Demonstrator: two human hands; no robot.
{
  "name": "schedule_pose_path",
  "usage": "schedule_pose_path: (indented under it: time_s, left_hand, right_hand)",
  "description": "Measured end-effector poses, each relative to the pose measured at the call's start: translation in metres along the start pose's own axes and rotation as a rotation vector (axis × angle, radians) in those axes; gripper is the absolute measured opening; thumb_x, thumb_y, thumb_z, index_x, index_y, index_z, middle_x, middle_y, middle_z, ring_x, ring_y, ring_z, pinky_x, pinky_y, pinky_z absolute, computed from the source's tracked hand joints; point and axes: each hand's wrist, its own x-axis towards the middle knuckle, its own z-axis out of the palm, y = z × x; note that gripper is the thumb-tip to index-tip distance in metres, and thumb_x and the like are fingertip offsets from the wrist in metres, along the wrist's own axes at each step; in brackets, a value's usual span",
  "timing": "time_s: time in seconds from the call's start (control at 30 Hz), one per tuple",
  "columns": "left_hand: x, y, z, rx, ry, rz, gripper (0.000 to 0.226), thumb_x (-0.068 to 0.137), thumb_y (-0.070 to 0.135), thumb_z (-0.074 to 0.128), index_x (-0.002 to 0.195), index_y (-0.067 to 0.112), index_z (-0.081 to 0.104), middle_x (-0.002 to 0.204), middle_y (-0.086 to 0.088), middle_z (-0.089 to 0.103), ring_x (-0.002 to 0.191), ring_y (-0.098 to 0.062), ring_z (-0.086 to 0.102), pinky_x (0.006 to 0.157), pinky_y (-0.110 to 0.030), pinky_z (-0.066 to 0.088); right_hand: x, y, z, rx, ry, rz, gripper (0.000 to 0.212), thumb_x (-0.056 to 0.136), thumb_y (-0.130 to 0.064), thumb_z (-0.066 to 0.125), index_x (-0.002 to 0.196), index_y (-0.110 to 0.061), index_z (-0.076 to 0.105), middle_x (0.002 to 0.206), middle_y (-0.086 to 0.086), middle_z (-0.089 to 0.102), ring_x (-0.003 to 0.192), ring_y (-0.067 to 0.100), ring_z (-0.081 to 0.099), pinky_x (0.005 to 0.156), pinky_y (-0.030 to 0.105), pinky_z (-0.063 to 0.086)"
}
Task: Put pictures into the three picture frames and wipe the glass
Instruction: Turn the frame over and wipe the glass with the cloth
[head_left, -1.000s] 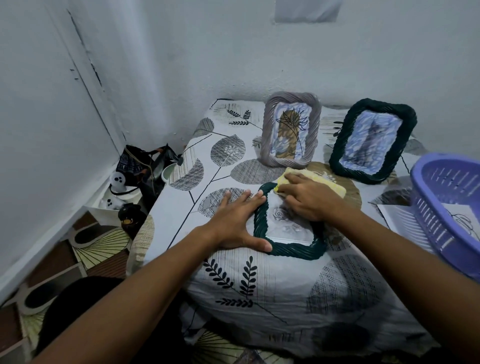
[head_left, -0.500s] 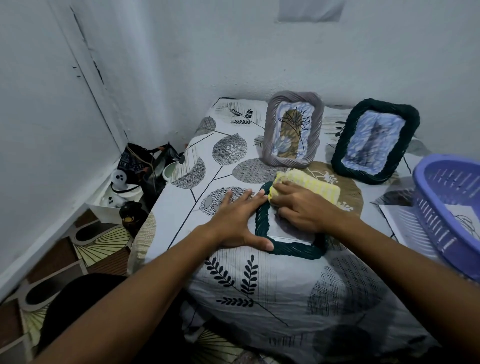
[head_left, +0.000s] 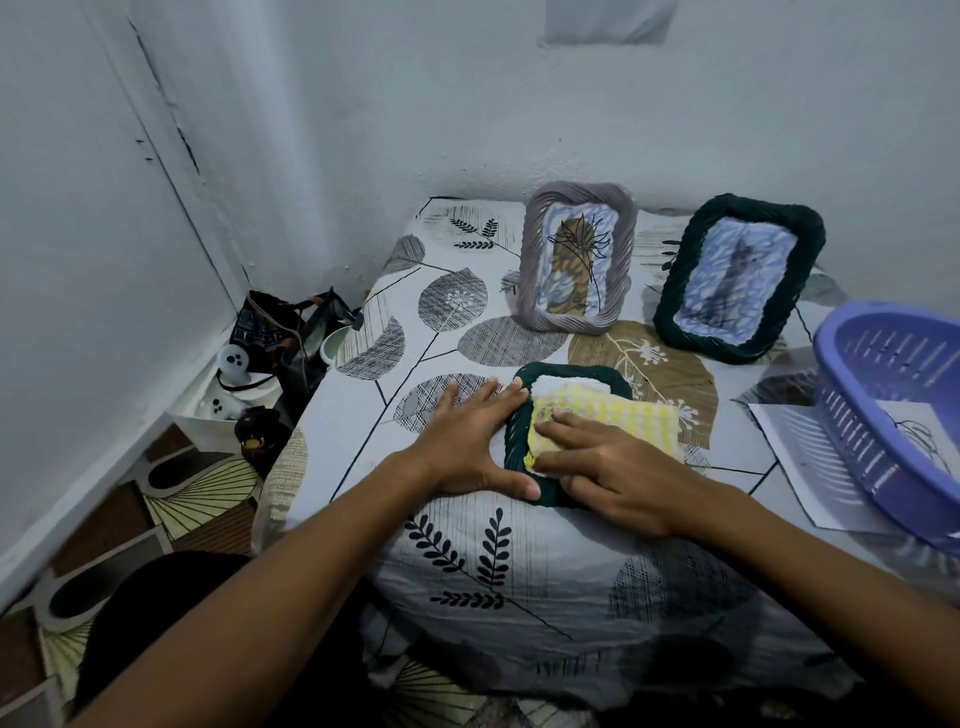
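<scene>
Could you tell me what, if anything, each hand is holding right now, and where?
Neither grips anything: the left hand braces the flat frame's left edge; the right hand presses the yellow cloth onto its glass.

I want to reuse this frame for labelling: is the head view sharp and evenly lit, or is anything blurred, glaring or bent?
Head view: dim, bluish, soft light; no hard glare on the two standing frames; wide-angle bending curves the walls and basket; the right hand and cloth look slightly soft, edges darker.
</scene>
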Motion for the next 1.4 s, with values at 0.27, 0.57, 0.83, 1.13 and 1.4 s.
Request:
schedule_pose_path:
  time_s: [0.27,0.57,0.83,1.13,1.4]
  left_hand:
    - [0.001,0.0,0.0,-0.006,0.006,0.0,0.127,0.049,0.084,0.058,0.153,0.028,0.013,0.16,0.01,0.009,0.147,-0.006,-0.004,0.118,-0.048,-0.009]
    - [0.001,-0.001,0.0,-0.02,0.006,0.0,0.13,0.043,0.089,0.049,0.153,0.028,0.014,0.16,0.01,0.009,0.147,-0.007,-0.003,0.118,-0.047,-0.011]
    - [-0.002,0.003,-0.003,-0.023,-0.012,-0.001,0.121,0.057,0.076,0.068,0.153,0.027,0.012,0.161,0.007,0.01,0.148,-0.01,-0.003,0.118,-0.049,-0.009]
    - [-0.001,0.001,0.0,-0.026,-0.001,-0.005,0.125,0.05,0.082,0.06,0.153,0.027,0.013,0.161,0.009,0.009,0.147,-0.007,-0.004,0.118,-0.047,-0.011]
    - [-0.001,0.001,-0.001,-0.028,-0.005,-0.003,0.124,0.051,0.081,0.061,0.153,0.027,0.013,0.161,0.009,0.009,0.147,-0.008,-0.004,0.118,-0.047,-0.011]
  right_hand:
    - [-0.006,0.005,0.002,0.045,-0.011,-0.029,0.046,0.094,-0.031,0.038,0.136,-0.025,0.054,0.156,0.0,0.028,0.147,0.013,0.013,0.111,0.012,0.001]
    - [-0.007,0.043,-0.002,-0.107,-0.033,0.237,0.093,0.071,-0.082,-0.017,0.146,-0.042,0.02,0.159,-0.008,0.0,0.147,0.013,-0.01,0.118,0.033,-0.007]
    - [0.052,0.029,0.001,-0.139,-0.051,0.268,0.079,0.087,-0.068,0.009,0.153,-0.024,0.016,0.161,0.006,0.004,0.148,0.024,-0.006,0.119,0.04,-0.004]
    - [-0.013,0.018,-0.001,0.074,-0.074,0.008,0.059,0.094,-0.062,0.025,0.144,-0.032,0.039,0.153,-0.013,0.02,0.146,0.004,0.008,0.116,0.019,0.003]
    - [-0.001,0.039,-0.005,-0.154,-0.047,0.168,0.097,0.077,-0.079,-0.013,0.15,-0.028,0.027,0.159,0.001,0.016,0.148,0.022,0.008,0.117,0.032,0.002]
